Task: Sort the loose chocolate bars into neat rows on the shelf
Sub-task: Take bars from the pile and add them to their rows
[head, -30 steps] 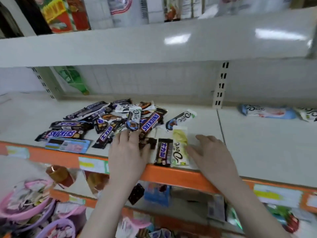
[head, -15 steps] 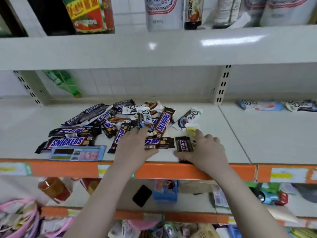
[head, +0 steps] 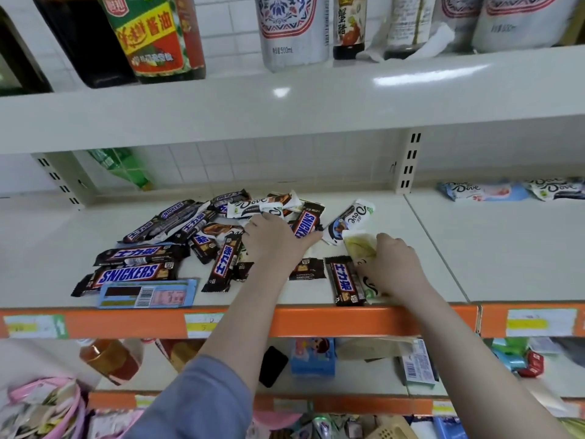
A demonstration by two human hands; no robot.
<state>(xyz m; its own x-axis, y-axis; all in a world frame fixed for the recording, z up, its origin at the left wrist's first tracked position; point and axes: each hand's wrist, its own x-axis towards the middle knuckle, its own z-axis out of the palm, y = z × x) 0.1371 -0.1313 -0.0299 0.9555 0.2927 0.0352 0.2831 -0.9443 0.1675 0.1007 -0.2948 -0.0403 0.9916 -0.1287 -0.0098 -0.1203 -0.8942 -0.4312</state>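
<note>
R hand (head: 392, 264) lies palm-down on a pale yellow-green Dove bar (head: 359, 248) at shelf (head: 443, 248) front; fingers curl over it, but can't tell if they grip or just press. A dark Snickers bar (head: 345, 282) lies just beside it on the L, lengthwise w/ the Dove. L hand (head: 275, 242) rests in the loose pile of bars (head: 196, 229), fingers spread fairly flat over wrappers, thumb out to the R near an upright-angled Snickers (head: 305, 221). White Dove bar (head: 349, 221) lies between both hands, farther back. Blue flat pack (head: 147, 294) at front edge, L of pile.
</note>
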